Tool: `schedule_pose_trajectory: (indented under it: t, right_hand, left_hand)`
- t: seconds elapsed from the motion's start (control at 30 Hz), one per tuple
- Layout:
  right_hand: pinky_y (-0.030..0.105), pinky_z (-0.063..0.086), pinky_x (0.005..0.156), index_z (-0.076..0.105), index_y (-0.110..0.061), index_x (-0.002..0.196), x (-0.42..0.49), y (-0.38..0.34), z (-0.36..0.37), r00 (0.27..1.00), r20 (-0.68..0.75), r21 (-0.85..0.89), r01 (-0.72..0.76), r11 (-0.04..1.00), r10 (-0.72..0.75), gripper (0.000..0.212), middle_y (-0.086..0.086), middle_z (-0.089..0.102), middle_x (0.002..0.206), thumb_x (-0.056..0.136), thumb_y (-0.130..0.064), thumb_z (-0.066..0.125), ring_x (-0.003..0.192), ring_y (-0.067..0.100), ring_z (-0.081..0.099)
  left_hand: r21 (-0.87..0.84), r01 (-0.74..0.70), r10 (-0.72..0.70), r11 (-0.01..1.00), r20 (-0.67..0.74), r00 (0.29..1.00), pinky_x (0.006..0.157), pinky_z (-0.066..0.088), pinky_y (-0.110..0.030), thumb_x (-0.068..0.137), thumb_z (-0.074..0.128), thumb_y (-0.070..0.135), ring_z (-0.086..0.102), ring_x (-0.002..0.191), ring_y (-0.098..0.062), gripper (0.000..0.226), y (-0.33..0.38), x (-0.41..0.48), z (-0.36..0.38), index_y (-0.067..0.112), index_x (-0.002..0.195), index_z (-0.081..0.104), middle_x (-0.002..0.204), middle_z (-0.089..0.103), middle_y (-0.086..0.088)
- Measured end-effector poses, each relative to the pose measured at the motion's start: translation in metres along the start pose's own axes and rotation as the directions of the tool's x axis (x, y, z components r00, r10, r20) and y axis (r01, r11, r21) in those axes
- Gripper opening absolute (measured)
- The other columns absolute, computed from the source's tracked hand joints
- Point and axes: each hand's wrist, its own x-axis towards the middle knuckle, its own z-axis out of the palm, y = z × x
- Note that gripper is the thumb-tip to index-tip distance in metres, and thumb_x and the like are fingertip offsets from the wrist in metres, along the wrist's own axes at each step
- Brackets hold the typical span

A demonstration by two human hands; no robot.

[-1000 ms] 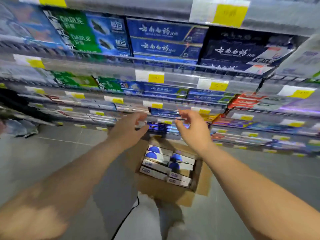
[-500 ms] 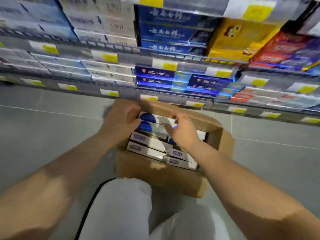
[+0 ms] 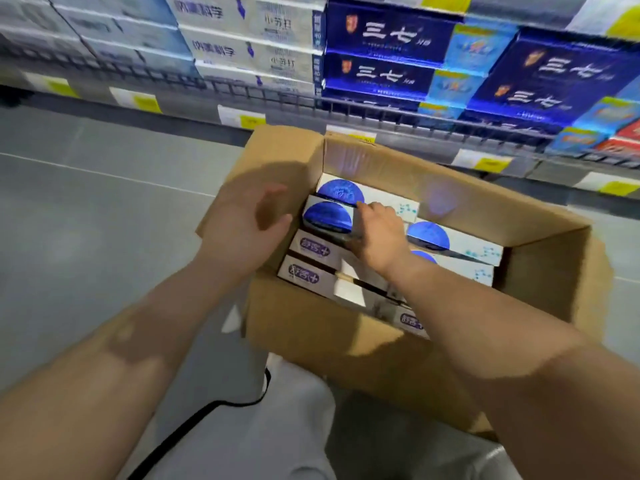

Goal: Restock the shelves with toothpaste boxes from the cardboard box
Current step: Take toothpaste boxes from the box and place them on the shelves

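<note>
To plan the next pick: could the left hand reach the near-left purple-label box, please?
Probably yes: the left hand hovers open beside the purple-label box's bare left end; the right hand grips a blue-domed box farther back.

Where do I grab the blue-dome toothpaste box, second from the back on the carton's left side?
Across its long edges, from above. The toothpaste box sits packed among others, but its near edge looks raised, leaving room for a grip; the right hand curls round it there.

Carton (image 3: 329,341) on floor (image 3: 86,220), just before the shelves (image 3: 381,109). Toothpaste boxes (image 3: 308,275) lie in rows inside it. Left hand (image 3: 242,226) over carton's left wall; right hand (image 3: 381,233) inside, on the boxes.
</note>
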Motion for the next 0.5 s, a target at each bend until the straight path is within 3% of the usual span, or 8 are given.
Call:
schedule_pose_trajectory:
  t: [0.17, 0.3, 0.4, 0.5]
  right_hand:
    - [0.041, 0.033, 0.086, 0.049, -0.009, 0.116, 0.004, 0.000, 0.012, 0.999, 0.034, -0.154, 0.010, 0.988, -0.004, 0.046, 0.016, 0.048, 0.115, 0.075, -0.023, 0.066, 0.106, 0.036, 0.042]
    - [0.041, 0.040, 0.079, 0.046, -0.008, 0.111, 0.004, -0.001, 0.009, 0.999, 0.032, -0.025, -0.017, 1.000, 0.018, 0.035, 0.017, 0.052, 0.112, 0.078, -0.005, 0.056, 0.105, 0.037, 0.047]
    - [0.039, 0.034, 0.070, 0.042, -0.012, 0.107, -0.016, 0.012, -0.012, 0.997, 0.004, 0.060, -0.072, 0.996, 0.072, 0.033, 0.013, 0.057, 0.104, 0.078, -0.012, 0.059, 0.097, 0.038, 0.053]
    - [0.042, 0.042, 0.082, 0.043, -0.012, 0.119, -0.044, 0.036, -0.040, 0.971, -0.080, 0.267, -0.197, 0.943, 0.225, 0.049, 0.012, 0.059, 0.109, 0.075, -0.016, 0.066, 0.103, 0.036, 0.053]
  left_hand:
    - [-0.002, 0.029, -0.029, 1.000, -0.030, 0.999, 0.096, 0.045, -0.043, 0.083, 0.063, 0.039, 0.049, 0.117, -0.017, 0.041, -0.001, -0.002, -0.001, 0.033, 0.123, 0.054, 0.124, 0.057, 0.005]
    - [0.004, 0.009, -0.008, 1.000, -0.078, 0.997, 0.101, 0.036, -0.033, 0.085, 0.063, 0.033, 0.044, 0.121, -0.016, 0.039, 0.009, 0.001, -0.001, 0.031, 0.122, 0.056, 0.125, 0.055, 0.006]
    - [0.024, -0.064, 0.066, 0.998, -0.083, 0.994, 0.095, 0.034, -0.029, 0.086, 0.061, 0.031, 0.045, 0.117, -0.017, 0.034, 0.024, 0.004, 0.007, 0.029, 0.119, 0.057, 0.121, 0.057, 0.005]
    - [0.041, -0.149, 0.151, 0.988, -0.036, 0.988, 0.086, 0.025, -0.016, 0.086, 0.061, 0.026, 0.045, 0.112, -0.015, 0.033, 0.043, 0.014, 0.026, 0.023, 0.119, 0.058, 0.119, 0.058, 0.002]
